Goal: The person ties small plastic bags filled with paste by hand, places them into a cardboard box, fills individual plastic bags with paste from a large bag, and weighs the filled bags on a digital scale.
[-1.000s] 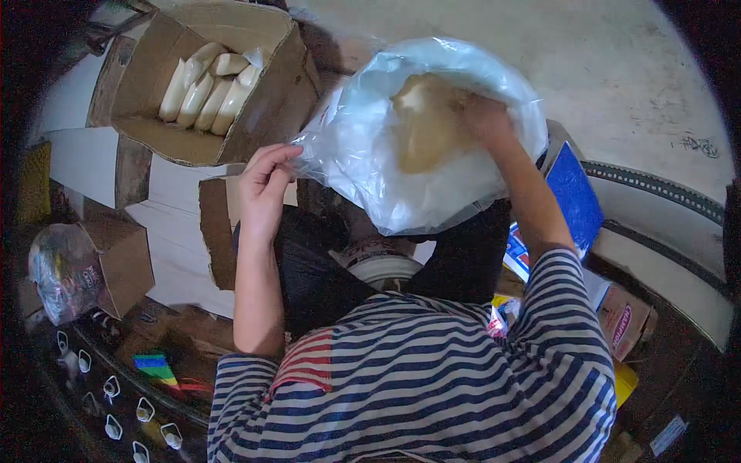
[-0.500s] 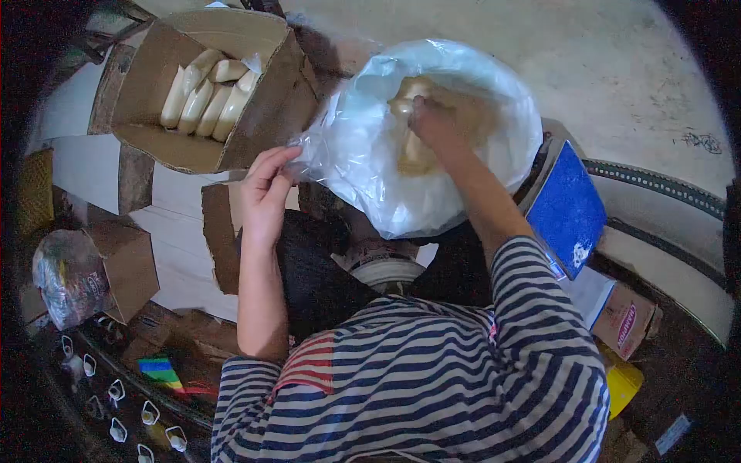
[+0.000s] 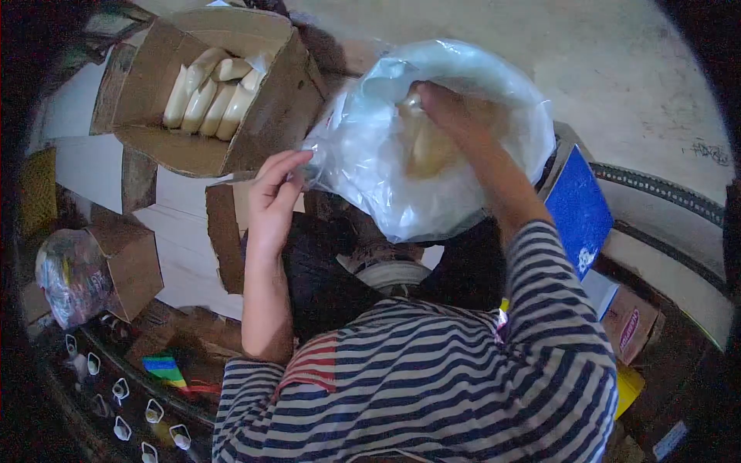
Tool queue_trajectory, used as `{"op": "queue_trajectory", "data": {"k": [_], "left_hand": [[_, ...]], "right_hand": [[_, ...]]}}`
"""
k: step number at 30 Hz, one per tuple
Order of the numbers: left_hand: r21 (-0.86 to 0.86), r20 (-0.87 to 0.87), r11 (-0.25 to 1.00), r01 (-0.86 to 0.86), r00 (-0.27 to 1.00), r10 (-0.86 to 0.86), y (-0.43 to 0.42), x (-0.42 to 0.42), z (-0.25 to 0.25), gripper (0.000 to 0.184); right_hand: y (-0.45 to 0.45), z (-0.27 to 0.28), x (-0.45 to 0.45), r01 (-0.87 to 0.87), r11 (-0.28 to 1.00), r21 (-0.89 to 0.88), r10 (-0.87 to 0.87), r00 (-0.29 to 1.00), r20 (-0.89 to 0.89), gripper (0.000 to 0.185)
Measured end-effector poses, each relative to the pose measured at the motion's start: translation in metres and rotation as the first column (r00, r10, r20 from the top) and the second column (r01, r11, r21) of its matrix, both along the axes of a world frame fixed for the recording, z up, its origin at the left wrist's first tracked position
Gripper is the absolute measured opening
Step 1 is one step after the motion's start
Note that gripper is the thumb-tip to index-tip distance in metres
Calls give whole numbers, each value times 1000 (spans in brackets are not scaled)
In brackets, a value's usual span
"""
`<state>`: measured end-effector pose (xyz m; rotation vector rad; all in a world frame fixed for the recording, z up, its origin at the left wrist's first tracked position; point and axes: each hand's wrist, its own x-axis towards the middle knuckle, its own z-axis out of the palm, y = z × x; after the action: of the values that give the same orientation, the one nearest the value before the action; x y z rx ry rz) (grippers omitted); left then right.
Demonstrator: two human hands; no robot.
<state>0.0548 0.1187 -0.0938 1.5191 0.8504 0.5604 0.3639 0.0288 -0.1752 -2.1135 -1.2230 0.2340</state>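
Note:
A large clear plastic bag (image 3: 370,162), wide open at the top, lines a round container in front of me. Tan, powder-like material (image 3: 432,150) lies inside it. My left hand (image 3: 275,185) pinches a gathered edge of the bag between thumb and fingers, on the bag's left side. Down inside the bag is my right hand (image 3: 438,104), at a pale, glossy packet (image 3: 413,100) near the top of the tan material. Its fingers are mostly hidden, so its grip cannot be made out.
At the upper left an open cardboard box (image 3: 274,108) holds several filled pale packets (image 3: 202,100). A blue panel (image 3: 575,208) leans to the right of the bag. A smaller box (image 3: 135,270) with a plastic-wrapped bundle (image 3: 73,274) stands at the left.
My right hand has moved leftward inside the bag from its right side to the pale packet. My left hand has stayed at the bag's edge. The view has shifted slightly.

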Motion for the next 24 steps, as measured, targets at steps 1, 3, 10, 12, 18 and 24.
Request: {"op": "queue_trajectory", "data": {"k": [1, 3, 10, 12, 18, 24], "left_hand": [[-65, 22, 998, -18, 1000, 19, 1, 2, 1, 29], [-59, 30, 998, -26, 999, 28, 0, -1, -1, 29], [-88, 54, 995, -50, 997, 55, 0, -3, 1, 30], [-114, 71, 993, -36, 997, 44, 0, -2, 1, 30], [-57, 43, 998, 16, 999, -13, -1, 7, 8, 30], [24, 91, 995, 96, 991, -97, -5, 20, 10, 33]], "right_hand": [[-7, 1, 14, -43, 998, -46, 46, 998, 50, 44], [-21, 2, 34, -104, 986, -128, 119, 987, 112, 45], [-26, -45, 49, 125, 864, -488, 180, 828, 531, 58], [-19, -72, 50, 13, 867, -498, 315, 761, 567, 57], [20, -83, 21, -198, 589, -783, 439, 892, 105, 50], [12, -81, -25, -589, 563, -579, 662, 741, -110, 50]]}}
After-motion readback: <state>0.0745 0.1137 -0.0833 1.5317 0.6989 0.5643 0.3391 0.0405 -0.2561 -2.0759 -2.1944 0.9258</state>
